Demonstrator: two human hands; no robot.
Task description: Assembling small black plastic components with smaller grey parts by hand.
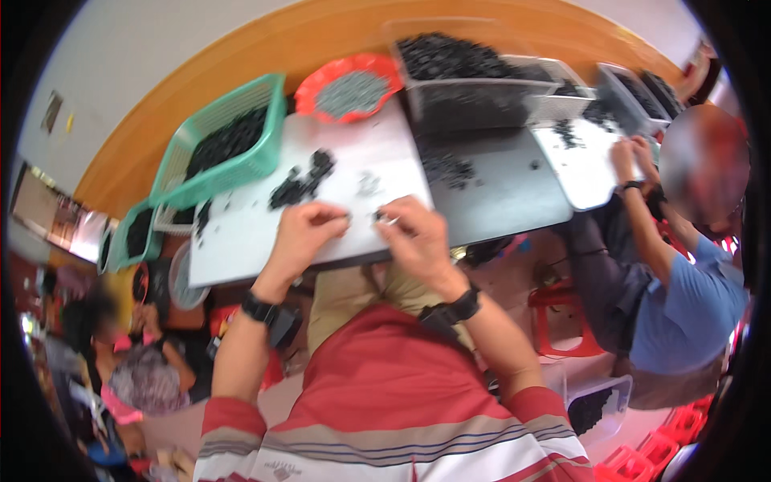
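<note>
Over the front part of a white board (233,257), my left hand (303,234) pinches a small dark piece between thumb and fingertips. To its right, my right hand (418,239) is closed in a pinch on another small dark piece (378,215). A light sliver shows beside its thumb; I cannot make out what it is. The hands are a short gap apart. Beyond my left hand lies a loose pile of small black parts (302,181). A few small pale grey pieces (368,184) are spread on the board ahead of my right hand.
Behind the board stand a green basket (269,145) of black parts and a red scalloped bowl (305,100) of grey pieces. A clear bin (474,104) of black parts is at back right. A co-worker in blue (683,297) works at right; another person sits at left.
</note>
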